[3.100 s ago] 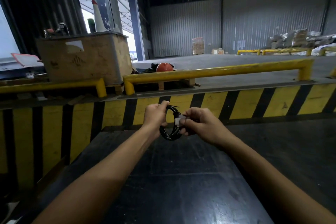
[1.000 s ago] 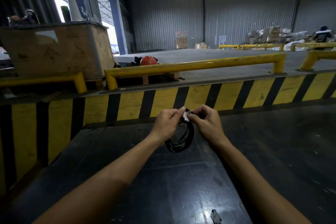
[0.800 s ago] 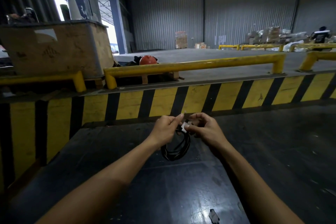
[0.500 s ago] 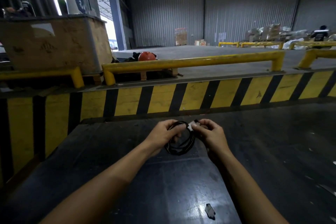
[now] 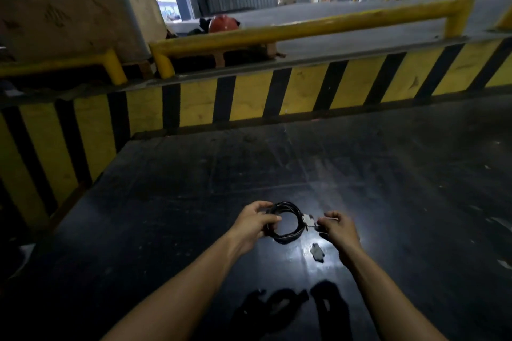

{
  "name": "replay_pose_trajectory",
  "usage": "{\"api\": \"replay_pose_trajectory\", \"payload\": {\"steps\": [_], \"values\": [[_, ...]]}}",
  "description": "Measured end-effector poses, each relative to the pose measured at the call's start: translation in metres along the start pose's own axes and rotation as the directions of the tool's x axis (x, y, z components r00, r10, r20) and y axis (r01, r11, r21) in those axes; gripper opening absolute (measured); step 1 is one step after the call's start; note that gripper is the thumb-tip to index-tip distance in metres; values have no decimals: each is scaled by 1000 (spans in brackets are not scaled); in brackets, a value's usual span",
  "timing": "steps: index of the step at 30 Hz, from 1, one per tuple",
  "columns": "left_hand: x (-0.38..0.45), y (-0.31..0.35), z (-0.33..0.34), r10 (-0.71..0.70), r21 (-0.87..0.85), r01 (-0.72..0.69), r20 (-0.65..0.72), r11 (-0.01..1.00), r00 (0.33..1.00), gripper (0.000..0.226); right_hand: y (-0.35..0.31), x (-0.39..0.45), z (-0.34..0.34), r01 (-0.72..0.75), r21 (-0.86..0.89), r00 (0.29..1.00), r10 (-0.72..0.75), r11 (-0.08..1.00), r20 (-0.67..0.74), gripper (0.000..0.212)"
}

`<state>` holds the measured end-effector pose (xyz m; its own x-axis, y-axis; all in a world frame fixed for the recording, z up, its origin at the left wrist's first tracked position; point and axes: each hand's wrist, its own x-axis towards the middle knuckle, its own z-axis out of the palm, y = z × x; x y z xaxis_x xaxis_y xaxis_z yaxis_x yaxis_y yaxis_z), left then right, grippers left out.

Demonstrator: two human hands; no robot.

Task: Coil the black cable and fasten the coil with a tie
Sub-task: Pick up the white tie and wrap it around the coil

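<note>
Black cable (image 5: 285, 223) already coiled, held low over dark counter (image 5: 171, 216). Left hand (image 5: 253, 223) gripped on coil's left side. Right hand (image 5: 336, 227) pinched on pale tie (image 5: 309, 221) at coil's right. Fastening judged nearly finished.

Single head-worn wide view, angled forward and down, near the dark platform (image 5: 166, 230), facing striped barrier (image 5: 249, 97)

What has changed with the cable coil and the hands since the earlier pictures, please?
The coil has come down from chest height to just over the dark platform. The right hand now pinches the pale tie off to the side. The left hand still grips the coil.
</note>
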<state>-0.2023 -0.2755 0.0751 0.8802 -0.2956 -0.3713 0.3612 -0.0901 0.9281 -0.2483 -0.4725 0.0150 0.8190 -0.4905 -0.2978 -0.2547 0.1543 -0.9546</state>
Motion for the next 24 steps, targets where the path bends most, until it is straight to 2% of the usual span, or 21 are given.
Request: {"api": "replay_pose_trajectory", "payload": {"steps": [3, 6, 10, 12, 14, 16, 19, 22, 24], "values": [[-7, -26, -5, -47, 44, 51, -100, 998, 994, 43, 44, 12, -15, -58, -270, 997, 41, 961, -69, 29], [-20, -49, -18, -87, 53, 98, -183, 994, 979, 48, 80, 18, -25, -127, -487, 991, 129, 864, -29, 43], [-42, -64, -30, -127, 8, 133, -250, 991, 960, 51, 96, 22, -17, 0, -654, 999, 29, 756, 33, 53], [-52, -63, -34, -126, -29, 122, -265, 992, 956, 50, 89, 25, -11, 19, -714, 997, 36, 700, 63, 51], [-60, -59, -39, -96, -48, 86, -275, 995, 957, 49, 83, 26, -6, 25, -748, 994, 64, 663, 89, 38], [-63, -55, -42, -59, -36, 51, -275, 998, 960, 48, 80, 23, -5, 28, -745, 990, 87, 666, 115, 28], [-62, -46, -42, -18, -13, 15, -233, 1000, 972, 37, 73, 12, -1, 51, -611, 969, 108, 790, 221, 18], [-52, -30, -37, 17, 52, -8, -171, 999, 985, 20, 42, -3, 5, 182, -411, 933, -26, 893, 358, 19], [-42, -10, -28, 40, 83, -29, -132, 996, 990, 15, 5, -10, 9, 302, -296, 886, -152, 906, 437, 23]]}}
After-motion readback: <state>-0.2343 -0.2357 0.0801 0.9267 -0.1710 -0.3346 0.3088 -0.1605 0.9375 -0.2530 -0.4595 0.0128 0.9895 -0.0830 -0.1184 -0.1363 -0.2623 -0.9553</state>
